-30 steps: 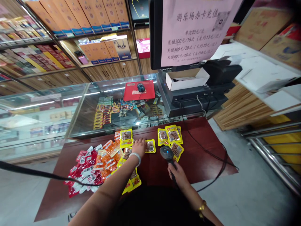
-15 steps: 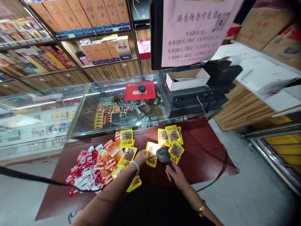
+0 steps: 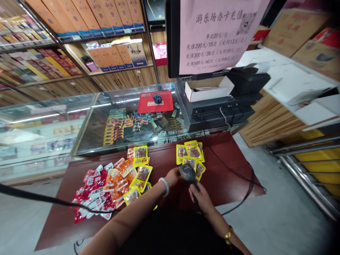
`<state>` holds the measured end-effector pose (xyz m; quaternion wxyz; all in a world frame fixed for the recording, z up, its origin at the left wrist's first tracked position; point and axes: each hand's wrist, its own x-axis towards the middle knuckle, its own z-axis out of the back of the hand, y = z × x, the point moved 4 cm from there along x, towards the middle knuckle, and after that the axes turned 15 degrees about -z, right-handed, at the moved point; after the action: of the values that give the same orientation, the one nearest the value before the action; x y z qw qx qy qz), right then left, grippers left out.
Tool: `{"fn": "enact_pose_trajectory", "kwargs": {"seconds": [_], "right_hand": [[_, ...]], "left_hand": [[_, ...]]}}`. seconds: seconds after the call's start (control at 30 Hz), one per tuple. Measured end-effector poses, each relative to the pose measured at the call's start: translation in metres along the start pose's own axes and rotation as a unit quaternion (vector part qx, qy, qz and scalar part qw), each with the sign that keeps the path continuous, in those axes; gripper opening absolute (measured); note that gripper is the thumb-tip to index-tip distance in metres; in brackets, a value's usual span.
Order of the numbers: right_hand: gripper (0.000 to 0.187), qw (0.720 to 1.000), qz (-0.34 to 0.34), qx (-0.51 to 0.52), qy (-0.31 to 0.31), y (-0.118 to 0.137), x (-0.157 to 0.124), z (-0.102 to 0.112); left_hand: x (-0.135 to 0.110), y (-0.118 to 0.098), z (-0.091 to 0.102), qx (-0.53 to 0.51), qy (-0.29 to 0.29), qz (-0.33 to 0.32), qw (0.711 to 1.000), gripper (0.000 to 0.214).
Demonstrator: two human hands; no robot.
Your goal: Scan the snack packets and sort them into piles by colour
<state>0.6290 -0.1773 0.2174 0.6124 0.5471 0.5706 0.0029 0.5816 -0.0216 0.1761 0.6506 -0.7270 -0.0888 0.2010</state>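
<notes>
My right hand (image 3: 202, 197) is wrapped round the handle of a black barcode scanner (image 3: 187, 172), held over the table. Just left of the scanner's head is my left hand (image 3: 173, 177), its fingertips partly hidden behind it. My left hand is closed at the lower edge of a yellow snack packet (image 3: 189, 162), which overlaps a small group of similar yellow packets (image 3: 194, 151). More yellow packets (image 3: 143, 173) lie left of my left wrist, some partly covered by my forearm. Beside them are orange packets (image 3: 120, 180) and a heap of red-and-white packets (image 3: 94, 194).
Behind the dark red table (image 3: 225, 177) stands a glass display counter (image 3: 127, 138) with a red mouse pad (image 3: 145, 104). A monitor (image 3: 172, 42) with a pink sign and an open white box (image 3: 209, 92) stand at the back. A black cable (image 3: 233, 164) crosses the table's right side.
My left hand has moved right with the yellow packet, onto the right-hand group. The bright scanner light on the packet is no longer visible. The scanner has shifted slightly.
</notes>
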Motion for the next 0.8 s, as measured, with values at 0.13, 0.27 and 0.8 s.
{"fn": "enact_pose_trajectory", "kwargs": {"seconds": [0.13, 0.27, 0.8], "right_hand": [[0.048, 1.0, -0.002, -0.004, 0.008, -0.003, 0.0, -0.001], [0.043, 0.999, -0.003, -0.029, 0.026, -0.005, 0.0, -0.01], [0.039, 0.993, 0.018, -0.1, 0.068, 0.001, -0.003, -0.036]], "left_hand": [[-0.019, -0.007, 0.034, 0.209, -0.029, -0.003, 0.977, 0.048], [-0.068, -0.026, 0.104, 0.497, -0.094, 0.113, 0.855, 0.037], [-0.098, -0.019, 0.14, 0.355, -0.196, 0.162, 0.9, 0.041]]}}
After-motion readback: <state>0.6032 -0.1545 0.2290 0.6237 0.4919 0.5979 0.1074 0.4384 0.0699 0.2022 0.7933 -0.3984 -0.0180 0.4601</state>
